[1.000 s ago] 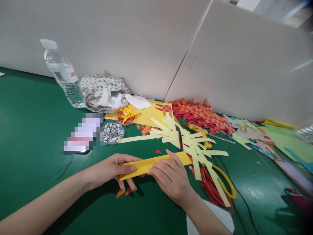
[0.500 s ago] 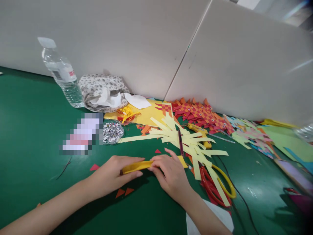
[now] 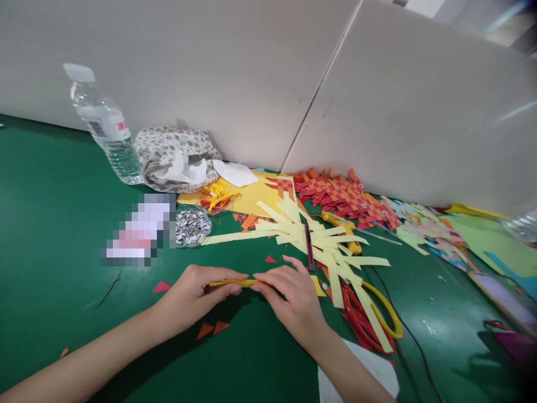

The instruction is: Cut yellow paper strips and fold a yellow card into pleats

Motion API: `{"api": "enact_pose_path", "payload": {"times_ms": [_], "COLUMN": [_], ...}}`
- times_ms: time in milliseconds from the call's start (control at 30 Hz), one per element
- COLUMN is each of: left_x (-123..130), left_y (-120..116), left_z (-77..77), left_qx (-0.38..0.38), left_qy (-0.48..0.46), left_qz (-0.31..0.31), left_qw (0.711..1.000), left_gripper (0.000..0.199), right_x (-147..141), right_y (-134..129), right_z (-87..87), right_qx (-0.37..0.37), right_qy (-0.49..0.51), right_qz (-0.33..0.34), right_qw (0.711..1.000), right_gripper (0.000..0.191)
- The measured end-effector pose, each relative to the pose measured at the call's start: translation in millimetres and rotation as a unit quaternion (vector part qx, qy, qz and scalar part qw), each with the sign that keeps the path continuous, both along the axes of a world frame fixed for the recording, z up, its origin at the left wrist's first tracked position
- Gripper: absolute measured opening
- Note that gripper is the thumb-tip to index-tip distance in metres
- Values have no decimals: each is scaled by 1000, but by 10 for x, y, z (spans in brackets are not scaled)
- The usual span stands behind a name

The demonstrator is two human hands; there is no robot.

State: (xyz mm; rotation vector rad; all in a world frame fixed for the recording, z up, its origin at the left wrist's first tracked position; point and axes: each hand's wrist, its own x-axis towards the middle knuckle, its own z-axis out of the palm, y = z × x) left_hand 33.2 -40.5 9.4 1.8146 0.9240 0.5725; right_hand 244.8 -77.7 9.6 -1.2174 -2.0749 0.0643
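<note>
A folded strip of yellow paper (image 3: 246,283) is seen nearly edge-on above the table. My left hand (image 3: 196,292) pinches its left part between thumb and fingers. From the other side, my right hand (image 3: 293,294) grips it, thumb below and fingertips on top. More yellow paper (image 3: 319,286) shows just past the right hand; whether it belongs to the same strip is hidden. Below the hands lie small orange paper triangles (image 3: 221,327), and a red scrap (image 3: 161,286) sits beside the left wrist.
Pale yellow strips (image 3: 335,239) lie heaped beyond my right hand, with a purple cutter (image 3: 309,246), red-handled scissors (image 3: 356,313) and a yellow glue gun (image 3: 342,225). Woven paper fish (image 3: 335,193) line the wall. Leftward are googly eyes (image 3: 193,226) and a water bottle (image 3: 107,126).
The yellow strip has been pressed flatter and now appears thinner between my hands. My hands have barely shifted, both still holding it.
</note>
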Motion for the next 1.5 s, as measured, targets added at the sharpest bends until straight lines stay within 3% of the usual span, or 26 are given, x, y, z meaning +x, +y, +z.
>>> {"api": "enact_pose_path", "payload": {"times_ms": [200,333,433,533,767,833,933,1033,1133,1267,1500], "left_x": [46,49,24,5,3,-6,-21,-31,-44,-56,40], "left_y": [-4,16,30,42,31,29,27,13,-6,-34,-147], "left_z": [-12,-31,-35,-19,14,16,-11,-70,-114,-114,-29], "left_qx": [-115,-161,-144,-123,-96,-50,111,301,425,483,496], "left_qy": [-41,-68,-42,-19,-47,-18,55,88,106,118,209], "left_qz": [50,42,36,30,11,-2,-18,-21,-33,-47,-90], "left_qw": [991,984,988,992,994,999,992,949,899,866,838], "left_gripper": [28,36,43,37,31,32,28,24,22,20,19], "right_x": [-9,12,33,40,24,29,32,4,-48,-92,-106], "right_y": [11,14,20,23,10,12,8,-15,-46,-74,-132], "right_z": [27,0,-21,-21,2,-1,-12,-16,7,60,16], "right_qx": [0,-12,-25,-31,-34,-25,-2,18,36,64,119], "right_qy": [11,33,39,46,73,67,36,-12,-38,-37,-124], "right_qz": [2,-14,-22,-23,-16,-14,-11,-7,-1,6,17], "right_qw": [1000,999,999,998,997,997,999,1000,999,997,985], "right_gripper": [10,10,10,9,6,6,7,10,12,13,16]}}
